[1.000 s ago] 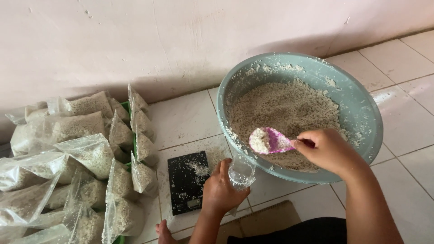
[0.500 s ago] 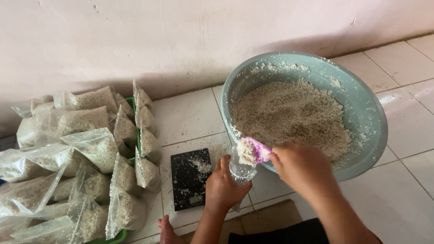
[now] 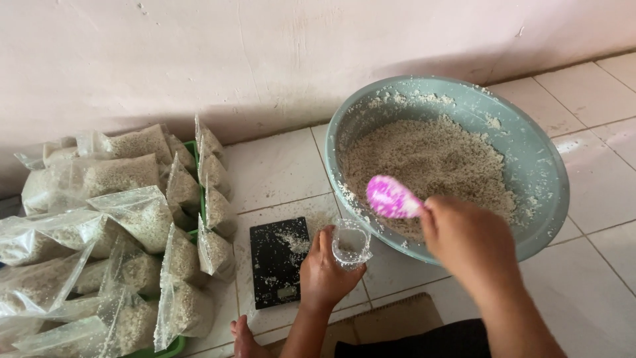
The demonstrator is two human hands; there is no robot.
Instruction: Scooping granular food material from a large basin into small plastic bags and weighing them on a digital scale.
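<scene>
In the lower middle of the frame, the left hand (image 3: 322, 273) grips a small clear bag (image 3: 350, 244) with its mouth open upward. Just up and to the right, the right hand (image 3: 464, 237) is closed on a pink spoon (image 3: 391, 197). The spoon's long side points up-left, its back facing up, over the near rim of the big green bowl (image 3: 543, 166) of pale grain. A black scale (image 3: 278, 260) lies on the white tile floor (image 3: 271, 172), left of the bag. Filled bags (image 3: 126, 225) sit at the left, by the wall.
</scene>
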